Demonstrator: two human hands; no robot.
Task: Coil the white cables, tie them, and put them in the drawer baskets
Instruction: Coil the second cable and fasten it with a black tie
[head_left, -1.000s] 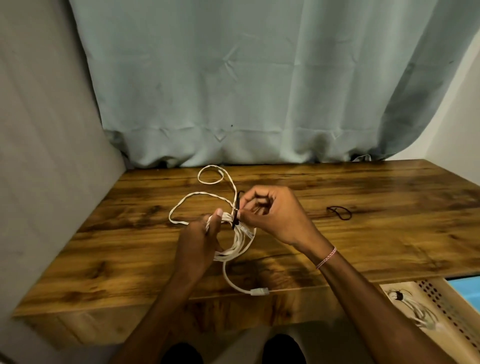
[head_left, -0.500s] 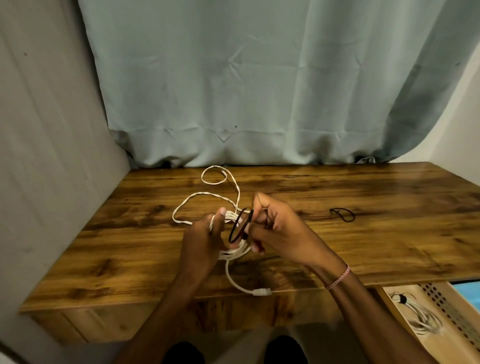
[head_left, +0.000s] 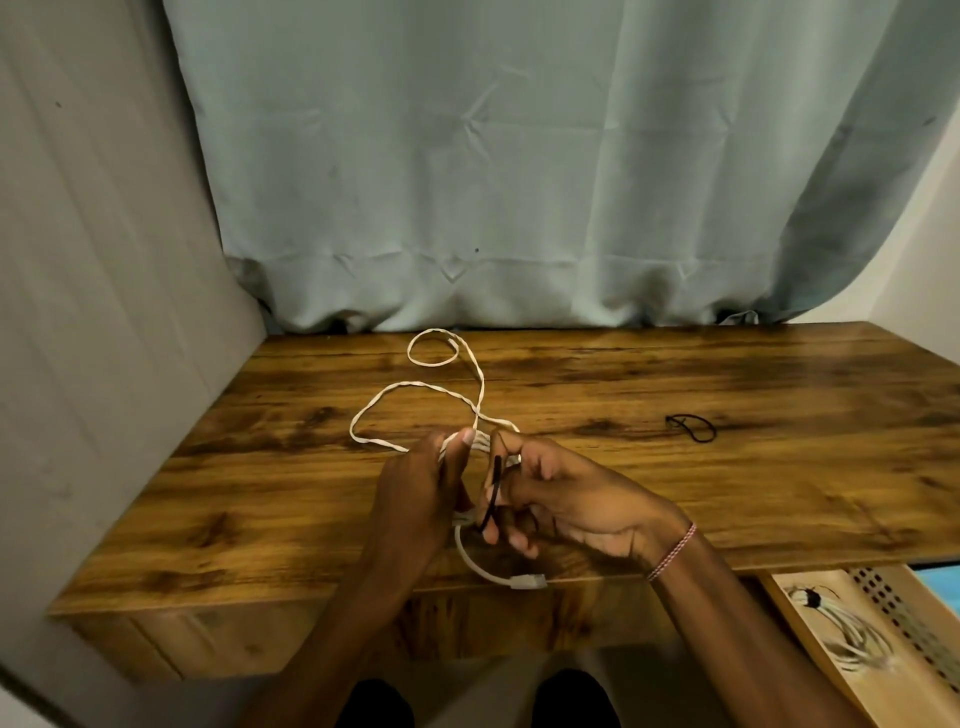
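Observation:
A white cable (head_left: 415, 387) lies partly coiled on the wooden desk (head_left: 727, 493), with loose loops trailing toward the curtain and its plug end (head_left: 529, 581) at the front edge. My left hand (head_left: 415, 499) grips the bundled coil, thumb up. My right hand (head_left: 566, 499) pinches a black elastic band (head_left: 493, 493), stretched over the coil just right of the left thumb. Most of the bundle is hidden between my hands. A tied white cable (head_left: 841, 631) lies in the drawer basket (head_left: 795, 634) at the lower right.
A second black band (head_left: 693, 427) lies on the desk to the right. A teal curtain (head_left: 519, 182) hangs behind the desk and a grey wall (head_left: 104, 312) closes the left side. The basket's perforated wall (head_left: 904, 613) shows at the right edge.
My right hand has turned and drawn the black band down and toward me along the coil. Both hands have shifted slightly nearer the front edge.

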